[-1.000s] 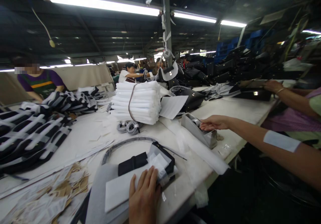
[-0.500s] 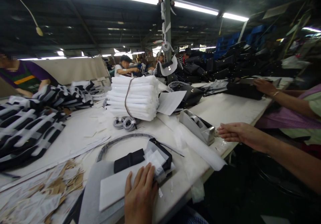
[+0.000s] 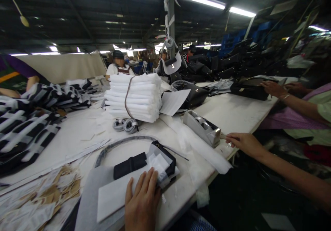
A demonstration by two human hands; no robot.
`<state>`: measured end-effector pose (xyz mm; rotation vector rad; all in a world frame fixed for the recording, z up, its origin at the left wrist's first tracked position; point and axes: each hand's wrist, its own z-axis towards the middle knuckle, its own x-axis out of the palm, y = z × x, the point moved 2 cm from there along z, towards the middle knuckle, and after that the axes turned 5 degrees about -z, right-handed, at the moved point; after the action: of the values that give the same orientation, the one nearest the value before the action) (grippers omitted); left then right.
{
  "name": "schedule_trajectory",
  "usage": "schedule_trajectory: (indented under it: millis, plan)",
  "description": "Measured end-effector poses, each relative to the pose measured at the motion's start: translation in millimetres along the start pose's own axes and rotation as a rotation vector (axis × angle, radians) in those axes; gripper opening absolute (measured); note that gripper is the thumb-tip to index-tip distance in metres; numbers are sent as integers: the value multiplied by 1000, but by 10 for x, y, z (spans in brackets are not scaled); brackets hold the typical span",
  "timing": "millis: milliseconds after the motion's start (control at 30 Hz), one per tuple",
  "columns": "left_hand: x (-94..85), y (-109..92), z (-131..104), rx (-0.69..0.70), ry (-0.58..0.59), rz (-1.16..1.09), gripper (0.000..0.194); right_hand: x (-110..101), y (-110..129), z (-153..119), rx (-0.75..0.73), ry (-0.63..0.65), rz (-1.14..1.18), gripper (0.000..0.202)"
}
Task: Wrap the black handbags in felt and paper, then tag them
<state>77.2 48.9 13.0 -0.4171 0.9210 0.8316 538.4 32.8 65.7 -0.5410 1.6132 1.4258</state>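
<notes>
The left hand (image 3: 141, 203) lies flat, fingers slightly spread, on one white sheet (image 3: 112, 199); one folded black piece (image 3: 129, 165) sits just beyond it, two grey coils (image 3: 130, 126) farther off. The right hand (image 3: 245, 143), fingertips pinched narrow, is beside one tape dispenser (image 3: 198, 128); whether it grips anything, I cannot tell.

Smooth grey plastic tape dispenser (image 3: 198, 130), matt white foam-like sheet (image 3: 111, 199), matt brown paper tags (image 3: 50, 191)

1 tape dispenser (image 3: 200, 128), 1 tied stack (image 3: 143, 98), 2 coils (image 3: 130, 125) beside it, 1 white pad (image 3: 111, 197) under the left hand (image 3: 141, 201)
</notes>
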Motion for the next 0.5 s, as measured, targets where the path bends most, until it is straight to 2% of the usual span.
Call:
schedule_trajectory:
  millis: [67, 133, 200, 333, 400, 500]
  plan:
    - [3, 5, -3, 6, -9, -11, 41, -78, 29, -59, -91, -56, -118, 34]
    - [1, 4, -3, -2, -9, -26, 41, -139, 148, -134, -277, -79, -242, 32]
    - [-8, -11, 2, -20, -1, -50, 42, -154, 375, -205, -497, -39, -313, 29]
    - [-28, -86, 27, -142, -11, -142, 37, -1, 1100, -265, -844, 103, -366, 23]
    - [-29, -122, 41, -215, -52, -179, 33, 166, 1523, -248, -1009, 171, -385, 19]
    - [-26, -147, 56, -254, -84, -203, 29, 482, 2104, -157, -1232, 293, -363, 20]
